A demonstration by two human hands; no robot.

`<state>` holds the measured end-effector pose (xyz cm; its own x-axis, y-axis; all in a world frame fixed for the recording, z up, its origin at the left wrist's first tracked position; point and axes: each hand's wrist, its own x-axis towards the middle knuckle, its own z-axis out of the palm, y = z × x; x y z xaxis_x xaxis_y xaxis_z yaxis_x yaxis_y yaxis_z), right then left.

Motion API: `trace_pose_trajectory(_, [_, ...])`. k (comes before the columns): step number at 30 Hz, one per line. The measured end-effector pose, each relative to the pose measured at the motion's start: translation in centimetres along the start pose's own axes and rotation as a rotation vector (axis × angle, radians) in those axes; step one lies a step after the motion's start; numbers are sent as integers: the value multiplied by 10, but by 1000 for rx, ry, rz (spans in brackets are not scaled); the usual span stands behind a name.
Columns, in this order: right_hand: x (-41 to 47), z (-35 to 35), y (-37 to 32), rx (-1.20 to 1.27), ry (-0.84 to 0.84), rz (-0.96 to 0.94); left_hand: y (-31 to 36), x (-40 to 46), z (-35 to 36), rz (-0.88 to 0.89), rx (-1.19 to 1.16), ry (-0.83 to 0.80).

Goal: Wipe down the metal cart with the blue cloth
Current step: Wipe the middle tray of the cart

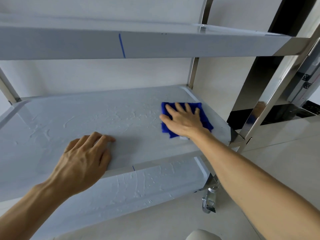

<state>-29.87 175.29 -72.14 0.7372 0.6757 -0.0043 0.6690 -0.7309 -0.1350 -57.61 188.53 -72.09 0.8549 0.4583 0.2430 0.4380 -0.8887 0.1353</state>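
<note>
The metal cart (pixel 155 45) is showing three shelves, its middle shelf (pixel 86 118) streaked wet. The left hand (pixel 83 158) is resting on that shelf's front edge, fingers loosely bent, holding nothing. The right hand (pixel 183 118) is pressing flat, fingers spread, on the blue cloth (pixel 206 116) near the shelf's right end.

Blue cloth (pixel 206 116) flat on metal cart (pixel 103 118) mid shelf, right end.

The right hand (pixel 184 119) presses the blue cloth (pixel 205 116) flat near the middle shelf's (pixel 103 118) right edge; the left hand (pixel 84 158) rests on its front edge.
</note>
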Motion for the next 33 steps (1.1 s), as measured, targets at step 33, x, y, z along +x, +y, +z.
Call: trace_pose_trajectory(33, [16, 2, 58, -7, 48, -119, 13, 31, 18, 16, -43, 62])
